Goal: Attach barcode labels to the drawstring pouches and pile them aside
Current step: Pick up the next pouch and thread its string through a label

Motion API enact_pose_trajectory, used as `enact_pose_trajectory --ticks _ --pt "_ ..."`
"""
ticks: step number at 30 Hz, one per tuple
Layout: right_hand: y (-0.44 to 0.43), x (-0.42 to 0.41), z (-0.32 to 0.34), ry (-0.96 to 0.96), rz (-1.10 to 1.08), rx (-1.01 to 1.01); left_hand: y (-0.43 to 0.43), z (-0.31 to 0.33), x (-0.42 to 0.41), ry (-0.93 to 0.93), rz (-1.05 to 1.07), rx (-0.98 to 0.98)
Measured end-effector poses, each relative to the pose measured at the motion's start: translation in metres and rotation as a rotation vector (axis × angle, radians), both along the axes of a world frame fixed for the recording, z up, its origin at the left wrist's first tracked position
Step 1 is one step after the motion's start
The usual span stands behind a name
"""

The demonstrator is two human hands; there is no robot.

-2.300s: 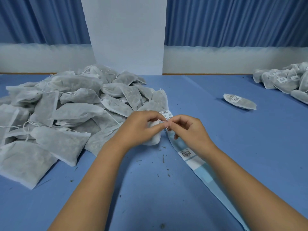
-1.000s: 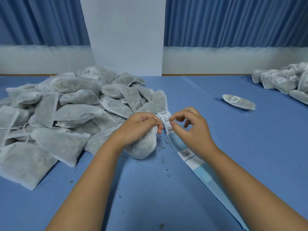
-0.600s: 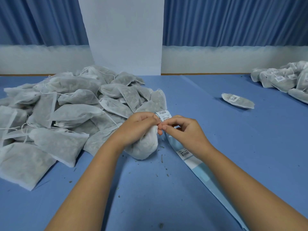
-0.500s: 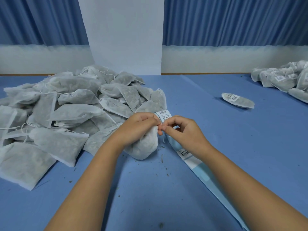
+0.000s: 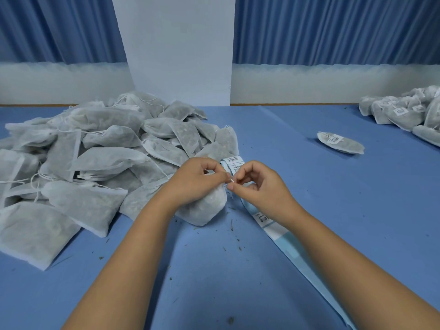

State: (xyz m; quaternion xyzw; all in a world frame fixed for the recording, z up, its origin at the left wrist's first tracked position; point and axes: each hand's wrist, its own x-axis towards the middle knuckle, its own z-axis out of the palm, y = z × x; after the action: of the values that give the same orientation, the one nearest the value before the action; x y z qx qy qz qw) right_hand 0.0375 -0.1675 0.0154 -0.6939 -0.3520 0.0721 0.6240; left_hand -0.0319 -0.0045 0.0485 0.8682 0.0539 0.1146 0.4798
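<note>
Left hand grips a filled pouch mid-desk; right hand pinches a label by the strip. Open desk stretches right.

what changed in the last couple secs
The right hand left the label strip and dropped to meet the left hand; both now pinch a small white sliver over the pouch. The unlabelled pile, labelled pile and lone pouch stayed put.

I was looking at a packing workroom: a blue-covered table, a heap of unlabelled pouches, a labelled pile, a barcode strip, pleated blue curtains behind.
</note>
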Motion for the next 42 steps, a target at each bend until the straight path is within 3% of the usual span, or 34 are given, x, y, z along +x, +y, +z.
enact_pose_trajectory --ticks 3,8,11,21,29,37,42 --pt "0.0 0.002 0.0 -0.01 -0.016 0.01 0.0 0.0 0.0 -0.007 0.009 0.022" --pt "-0.002 0.004 -0.004 -0.178 -0.08 -0.161 0.0 -0.003 0.001 0.026 0.015 0.062" --pt "-0.002 0.004 -0.002 -0.183 -0.031 -0.225 0.003 -0.003 0.001 0.041 0.005 0.017" --pt "-0.007 0.004 0.006 0.042 0.068 -0.151 0.008 -0.002 -0.001 -0.021 -0.067 -0.012" --pt "-0.001 0.0 0.001 -0.142 -0.087 -0.156 0.01 -0.004 0.002 0.077 -0.038 0.037" --pt "-0.002 -0.004 0.003 -0.153 -0.112 -0.024 0.008 -0.003 0.001 0.102 -0.075 0.004" --pt "-0.002 -0.005 0.002 -0.156 -0.122 -0.045 0.009 -0.003 0.0 0.103 -0.101 -0.009"
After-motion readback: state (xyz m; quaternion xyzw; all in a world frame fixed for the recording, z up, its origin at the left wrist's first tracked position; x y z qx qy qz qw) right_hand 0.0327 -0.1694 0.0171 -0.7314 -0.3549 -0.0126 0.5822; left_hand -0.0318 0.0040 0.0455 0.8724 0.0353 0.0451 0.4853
